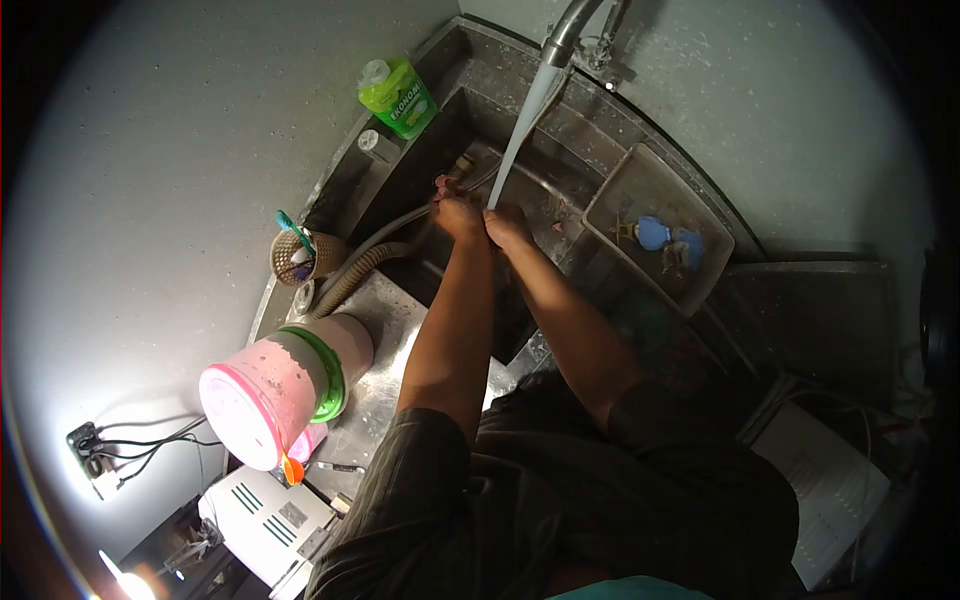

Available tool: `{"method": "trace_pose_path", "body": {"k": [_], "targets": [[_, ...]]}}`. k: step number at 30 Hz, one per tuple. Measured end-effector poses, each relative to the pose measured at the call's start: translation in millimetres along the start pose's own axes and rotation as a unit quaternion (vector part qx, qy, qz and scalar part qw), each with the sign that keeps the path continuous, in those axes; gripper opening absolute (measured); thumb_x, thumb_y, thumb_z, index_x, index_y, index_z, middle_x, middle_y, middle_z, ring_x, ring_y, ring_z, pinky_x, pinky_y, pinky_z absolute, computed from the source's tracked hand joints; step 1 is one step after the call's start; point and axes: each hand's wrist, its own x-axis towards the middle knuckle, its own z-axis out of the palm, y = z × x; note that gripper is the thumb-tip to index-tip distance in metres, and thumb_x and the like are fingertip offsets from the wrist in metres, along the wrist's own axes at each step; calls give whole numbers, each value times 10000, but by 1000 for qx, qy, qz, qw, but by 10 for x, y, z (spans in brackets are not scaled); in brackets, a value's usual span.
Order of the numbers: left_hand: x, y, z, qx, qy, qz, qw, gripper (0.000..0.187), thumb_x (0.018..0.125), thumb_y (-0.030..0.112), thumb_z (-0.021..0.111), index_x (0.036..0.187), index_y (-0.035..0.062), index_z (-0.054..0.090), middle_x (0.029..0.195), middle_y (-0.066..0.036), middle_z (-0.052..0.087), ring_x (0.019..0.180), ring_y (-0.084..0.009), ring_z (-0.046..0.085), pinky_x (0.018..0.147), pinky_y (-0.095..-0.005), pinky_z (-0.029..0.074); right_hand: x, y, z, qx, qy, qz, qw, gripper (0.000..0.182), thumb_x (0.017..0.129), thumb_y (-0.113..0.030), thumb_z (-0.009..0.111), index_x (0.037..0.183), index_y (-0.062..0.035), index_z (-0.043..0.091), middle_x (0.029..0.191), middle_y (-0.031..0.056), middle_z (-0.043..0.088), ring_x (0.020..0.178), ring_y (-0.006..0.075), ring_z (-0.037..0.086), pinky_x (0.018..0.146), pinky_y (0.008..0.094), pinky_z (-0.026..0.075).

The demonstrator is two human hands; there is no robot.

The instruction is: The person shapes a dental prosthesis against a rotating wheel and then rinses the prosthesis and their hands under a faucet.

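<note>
My left hand is low in the metal sink, its fingers curled around a small pinkish thing at the fingertips. Close beside it, my right hand has its fingers closed. A pale, whitish column slants from the faucet to the top of my right hand; I cannot tell whether it is running water or a hose. A thin grey hose runs alongside this column toward the left hand. Both forearms reach forward over the sink's near edge.
Left of the sink stand a green soap pouch, a woven cup with brushes and a pink bucket. A ribbed drain hose enters the sink. At right, a plastic tray holds a blue-and-white item. Cables hang near a wall socket.
</note>
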Motion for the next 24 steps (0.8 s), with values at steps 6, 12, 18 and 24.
{"method": "trace_pose_path", "body": {"k": [6,12,18,24], "targets": [[-195,221,106,19,-15,36,999,98,868,86,498,809,10,509,637,-91,518,456,-170,468,406,-313,379,0,82,60,5,-21,2,1000,362,785,-318,567,884,22,639,879,219,636,808,315,634,657,384,483],[-138,225,76,50,-66,32,996,117,914,147,454,855,48,438,611,-55,464,428,-127,402,365,-281,309,-169,-29,2,56,-24,69,996,399,810,-358,575,840,35,638,779,176,644,699,248,624,590,384,469],[-170,221,151,13,-74,44,996,145,916,151,466,822,42,447,607,-62,486,438,-127,422,361,-282,317,-305,-176,-78,54,6,82,995,325,800,-287,602,803,37,635,750,162,649,701,226,634,607,370,474],[-162,73,260,35,-49,122,991,141,899,95,495,786,15,471,627,-65,520,492,-119,458,445,-267,378,-67,71,-10,37,109,-112,987,269,795,-220,547,776,37,625,786,174,649,770,288,641,705,366,482]]}}
